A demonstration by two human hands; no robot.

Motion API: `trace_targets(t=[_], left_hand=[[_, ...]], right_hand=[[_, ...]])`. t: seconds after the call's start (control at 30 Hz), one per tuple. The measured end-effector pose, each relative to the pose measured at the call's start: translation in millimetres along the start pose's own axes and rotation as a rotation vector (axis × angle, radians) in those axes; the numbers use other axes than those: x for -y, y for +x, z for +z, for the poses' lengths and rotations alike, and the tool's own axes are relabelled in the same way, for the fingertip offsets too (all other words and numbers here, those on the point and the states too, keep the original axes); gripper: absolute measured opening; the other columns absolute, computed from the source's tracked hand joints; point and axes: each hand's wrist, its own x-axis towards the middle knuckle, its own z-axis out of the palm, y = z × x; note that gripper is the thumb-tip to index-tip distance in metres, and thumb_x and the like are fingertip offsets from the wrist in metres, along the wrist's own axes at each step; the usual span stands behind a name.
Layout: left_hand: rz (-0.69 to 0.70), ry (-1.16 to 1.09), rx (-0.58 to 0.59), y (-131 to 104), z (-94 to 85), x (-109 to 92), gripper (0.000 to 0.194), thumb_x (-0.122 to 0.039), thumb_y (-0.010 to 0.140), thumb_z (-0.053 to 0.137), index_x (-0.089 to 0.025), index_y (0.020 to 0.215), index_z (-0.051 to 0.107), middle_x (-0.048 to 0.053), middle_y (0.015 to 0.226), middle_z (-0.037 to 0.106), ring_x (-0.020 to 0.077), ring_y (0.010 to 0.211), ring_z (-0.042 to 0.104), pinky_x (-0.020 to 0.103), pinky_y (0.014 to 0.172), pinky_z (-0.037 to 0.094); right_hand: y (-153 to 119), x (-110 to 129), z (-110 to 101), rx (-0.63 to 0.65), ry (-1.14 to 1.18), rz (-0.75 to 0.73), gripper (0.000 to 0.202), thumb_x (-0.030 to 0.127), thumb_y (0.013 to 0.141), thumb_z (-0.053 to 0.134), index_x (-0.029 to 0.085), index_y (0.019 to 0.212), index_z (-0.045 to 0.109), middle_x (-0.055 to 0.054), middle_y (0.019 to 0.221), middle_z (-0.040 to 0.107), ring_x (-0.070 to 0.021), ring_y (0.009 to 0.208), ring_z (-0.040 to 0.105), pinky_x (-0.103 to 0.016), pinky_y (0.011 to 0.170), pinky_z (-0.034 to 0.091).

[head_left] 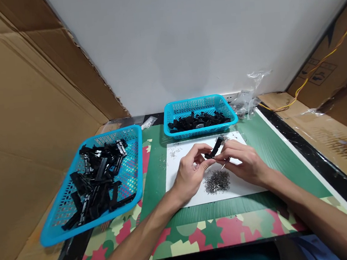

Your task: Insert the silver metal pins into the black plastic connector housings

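My left hand [191, 171] is closed, its thumb and fingers pinching the lower end of a small black plastic part [217, 146]. The part tilts up to the right above a white sheet [186, 194]. Close against it from the right, my right hand [244, 161] is closed with its fingertips at the same part. A thin, pointed metal tool [225, 164] sticks out below the right fingers; its exact kind is hard to tell. Beneath both hands lies a pile of small metal pieces [217, 182]. Fingers hide where the black part and the tool meet.
At left stands a blue basket [140, 166] of long black parts [100, 182]. Behind the sheet, another blue basket [203, 133] holds smaller black pieces [203, 120]. Plastic bags [246, 100] lie at the back right. Cardboard [19, 91] walls the left side; yellow wires [298, 89] run at right.
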Motion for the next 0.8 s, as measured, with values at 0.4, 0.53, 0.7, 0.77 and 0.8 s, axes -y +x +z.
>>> trace_targets(t=[0.4, 0.53, 0.7, 0.77, 0.8], left_hand=[[-0.271, -0.502, 0.079, 6.6, 4.3, 6.1, 0.051, -0.055, 0.082, 0.085, -0.021, 0.094, 0.049, -0.005, 0.075, 0.053, 0.0059, 0.056, 0.041, 0.02, 0.052, 0.028], [-0.356, -0.585, 0.177, 8.1, 2.9, 3.7, 0.053, -0.058, 0.083, 0.082, -0.021, 0.091, 0.045, -0.004, 0.075, 0.056, 0.0036, 0.051, 0.031, 0.02, 0.049, 0.02], [-0.345, -0.469, 0.204, 7.5, 1.4, 3.9, 0.047, -0.06, 0.092, 0.071, -0.021, 0.092, 0.045, -0.002, 0.079, 0.059, 0.0051, 0.051, 0.034, 0.021, 0.05, 0.02], [-0.266, -0.259, 0.148, 6.3, -0.7, 3.9, 0.04, -0.057, 0.096, 0.066, -0.02, 0.095, 0.052, -0.001, 0.084, 0.061, 0.0084, 0.058, 0.044, 0.023, 0.053, 0.03], [-0.221, -0.129, 0.124, 5.6, -1.9, 3.7, 0.036, -0.054, 0.097, 0.067, -0.02, 0.097, 0.056, 0.0, 0.087, 0.061, 0.0101, 0.064, 0.048, 0.024, 0.057, 0.034]], right_hand=[[1.8, 0.3, -4.1, 0.02, -0.1, 0.001, 0.012, 0.021, 0.103, 0.062, 0.023, 0.103, 0.074, -0.004, 0.078, 0.067, -0.0209, 0.074, 0.058, -0.035, 0.067, 0.047], [1.8, -1.0, -6.5, 0.027, -0.13, -0.02, 0.018, 0.016, 0.103, 0.059, 0.024, 0.102, 0.075, -0.005, 0.078, 0.07, -0.0216, 0.074, 0.056, -0.035, 0.067, 0.046], [1.8, -3.9, -7.7, 0.031, -0.192, -0.053, 0.02, 0.014, 0.103, 0.058, 0.022, 0.098, 0.075, -0.005, 0.076, 0.069, -0.0216, 0.074, 0.053, -0.035, 0.067, 0.046], [1.6, -6.2, -7.9, 0.05, -0.227, -0.059, 0.021, 0.015, 0.104, 0.056, 0.021, 0.097, 0.075, -0.005, 0.075, 0.068, -0.0216, 0.075, 0.053, -0.035, 0.068, 0.046], [1.3, -7.5, -8.0, 0.056, -0.241, -0.058, 0.021, 0.015, 0.104, 0.056, 0.021, 0.097, 0.074, -0.005, 0.075, 0.067, -0.0217, 0.076, 0.053, -0.035, 0.068, 0.046]])
